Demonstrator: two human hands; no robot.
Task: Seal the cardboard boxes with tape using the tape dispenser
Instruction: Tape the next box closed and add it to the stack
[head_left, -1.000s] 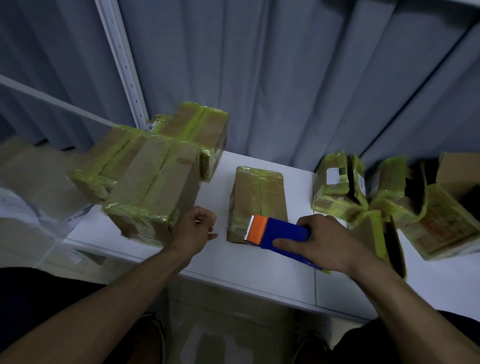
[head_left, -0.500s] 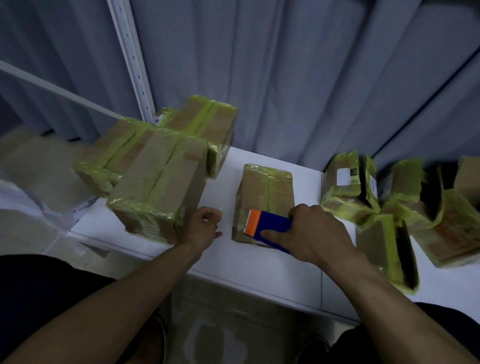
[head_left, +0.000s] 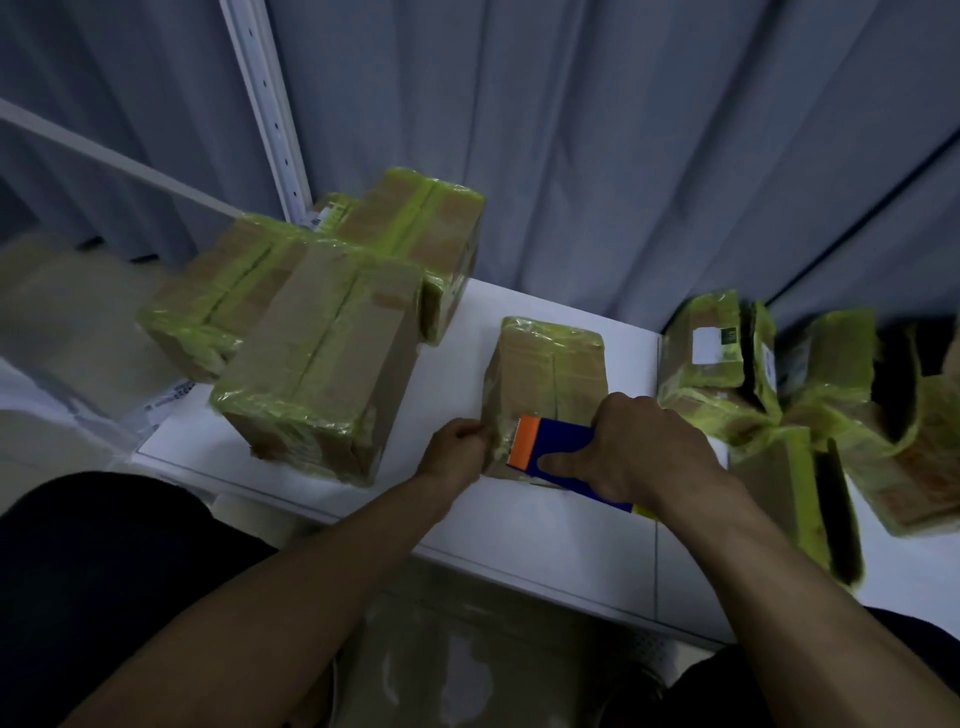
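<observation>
Closing in over the last second, the right hand (head_left: 639, 447), gripping the blue-and-orange tape dispenser (head_left: 550, 449), has reached the middle cardboard box (head_left: 545, 374) on the white table (head_left: 519, 525); the left hand (head_left: 454, 452), fingers curled, now pinches its near-left corner; taping looks imminent.

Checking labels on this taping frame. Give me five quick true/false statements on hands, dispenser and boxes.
1. The right hand holds the blue and orange tape dispenser. True.
2. The dispenser is at the far end of the small box. False: it is at the near end.
3. The left hand rests on the large box. False: it touches the small box's near left corner.
4. The table is white. True.
5. The boxes at the right carry red tape. False: yellow-green.
</observation>
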